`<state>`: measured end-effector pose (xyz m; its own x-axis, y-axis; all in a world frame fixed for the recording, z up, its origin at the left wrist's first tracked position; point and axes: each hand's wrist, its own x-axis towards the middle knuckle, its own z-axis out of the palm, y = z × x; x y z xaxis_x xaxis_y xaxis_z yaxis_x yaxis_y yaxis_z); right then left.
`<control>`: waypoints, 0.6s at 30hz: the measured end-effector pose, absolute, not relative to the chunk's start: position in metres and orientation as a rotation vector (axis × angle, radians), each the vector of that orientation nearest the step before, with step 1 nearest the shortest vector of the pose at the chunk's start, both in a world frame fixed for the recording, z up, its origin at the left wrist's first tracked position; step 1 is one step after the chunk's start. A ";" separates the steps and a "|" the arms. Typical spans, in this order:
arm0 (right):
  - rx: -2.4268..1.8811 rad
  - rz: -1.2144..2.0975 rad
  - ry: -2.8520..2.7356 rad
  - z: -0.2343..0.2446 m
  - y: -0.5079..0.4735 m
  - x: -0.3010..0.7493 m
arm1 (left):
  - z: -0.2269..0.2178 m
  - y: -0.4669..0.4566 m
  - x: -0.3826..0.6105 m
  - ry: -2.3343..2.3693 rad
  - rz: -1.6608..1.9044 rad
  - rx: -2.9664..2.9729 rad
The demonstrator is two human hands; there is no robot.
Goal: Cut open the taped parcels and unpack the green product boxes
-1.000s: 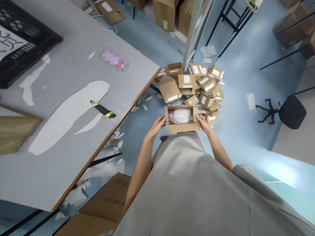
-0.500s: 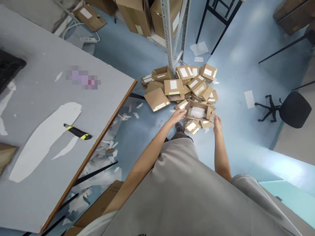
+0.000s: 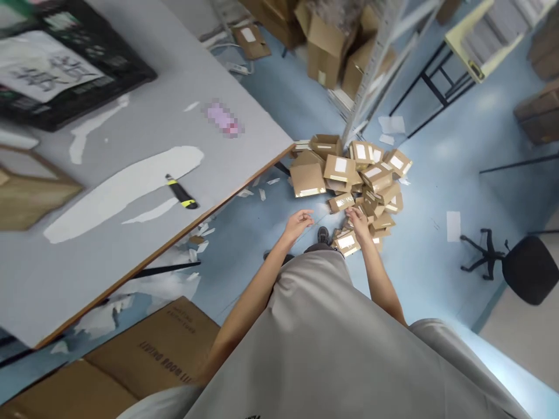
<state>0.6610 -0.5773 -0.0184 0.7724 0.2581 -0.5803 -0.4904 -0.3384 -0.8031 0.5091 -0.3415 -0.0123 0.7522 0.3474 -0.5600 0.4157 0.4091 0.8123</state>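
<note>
Hovering the left hand [image 3: 299, 222], loosely curled and empty, over bare floor [image 3: 257, 227]; holding the right hand [image 3: 358, 220], fingers bent, at the near edge of the pile of boxes [image 3: 349, 174], touch or grasp unclear. Probably paying off here: gripping the labelled box [image 3: 347, 241] beside the right wrist by both sides, without nudging neighbours; ignoring the knife [image 3: 181, 193] on the table [image 3: 131, 116] far left.

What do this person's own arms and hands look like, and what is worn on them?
The left hand and right hand are bare: no gloves, and no watch, ring or band that I can make out. Both forearms are uncovered. A short sleeve of a loose, pale grey top covers the right upper arm.
</note>
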 end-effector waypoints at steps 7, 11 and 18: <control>-1.671 1.098 -0.180 0.024 -0.401 0.574 | 0.027 -0.253 0.375 0.902 0.394 1.022; -1.610 1.279 -0.438 0.043 -0.310 0.498 | 0.043 -0.201 0.279 0.988 0.650 0.979; -1.538 1.522 -0.757 0.066 -0.199 0.369 | 0.057 -0.151 0.144 1.139 0.969 0.801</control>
<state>0.3689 -0.1990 0.0661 0.0873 0.8663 -0.4919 -0.1306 -0.4795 -0.8677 0.1437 -0.1511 0.0567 0.1256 0.9233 -0.3630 -0.2102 0.3823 0.8998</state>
